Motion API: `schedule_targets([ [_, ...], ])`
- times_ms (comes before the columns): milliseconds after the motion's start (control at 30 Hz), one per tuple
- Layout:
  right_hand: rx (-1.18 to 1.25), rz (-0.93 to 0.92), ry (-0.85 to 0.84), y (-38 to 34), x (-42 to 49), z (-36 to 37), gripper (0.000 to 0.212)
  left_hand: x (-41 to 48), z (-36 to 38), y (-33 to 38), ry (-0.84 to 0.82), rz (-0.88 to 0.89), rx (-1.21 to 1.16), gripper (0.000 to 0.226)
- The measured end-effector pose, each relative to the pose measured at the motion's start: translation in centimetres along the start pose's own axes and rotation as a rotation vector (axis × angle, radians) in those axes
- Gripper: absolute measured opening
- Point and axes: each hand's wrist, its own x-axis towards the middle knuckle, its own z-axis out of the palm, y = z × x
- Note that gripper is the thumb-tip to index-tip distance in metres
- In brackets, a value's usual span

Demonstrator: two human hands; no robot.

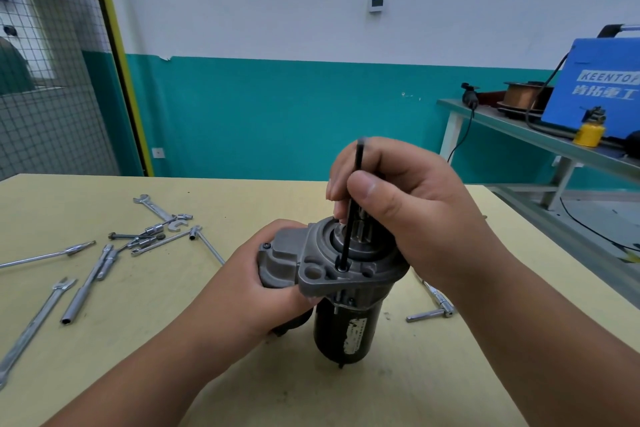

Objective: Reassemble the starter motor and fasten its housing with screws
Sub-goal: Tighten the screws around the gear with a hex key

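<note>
Left hand (270,274) grips the upright motor (332,288); right hand (398,204) pinches a key (349,215) in a screw hole. Tilting could strip it.

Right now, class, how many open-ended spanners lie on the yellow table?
2. The far spanner lies beside the cluster of sockets; the near spanner lies at the table's left edge. The cluster may hide more.
</note>
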Motion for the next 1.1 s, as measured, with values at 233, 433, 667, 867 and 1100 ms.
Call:
schedule_targets([
  [233, -0.024, 0.017, -0.023, -0.17, -0.01, 0.02, 0.017, 0.08, 0.0, -0.17, -0.014, -0.011, -0.004, 0.059],
  [433, -0.009, 0.01, -0.01, -0.21, -0.05, 0.07, 0.013, 0.1, 0.06, -0.13, -0.01, -0.009, -0.022, 0.05],
  [667, -0.01, 0.01, -0.029, -0.04, -0.01, -0.02, 0.017, 0.09, 0.08, -0.06, -0.011, -0.014, -0.027, 0.051],
  [867, 0.034, 0.025, -0.016, -0.19, -0.07, -0.06, 0.025, 0.05, 0.04, -0.15, 0.009, -0.008, -0.008, 0.051],
  [1100, -0.062, -0.016, -0.011, -0.26, 0.01, 0.2, 0.017, 0.05, 0.06, -0.15, 0.008, 0.008, 0.012, 0.053],
])
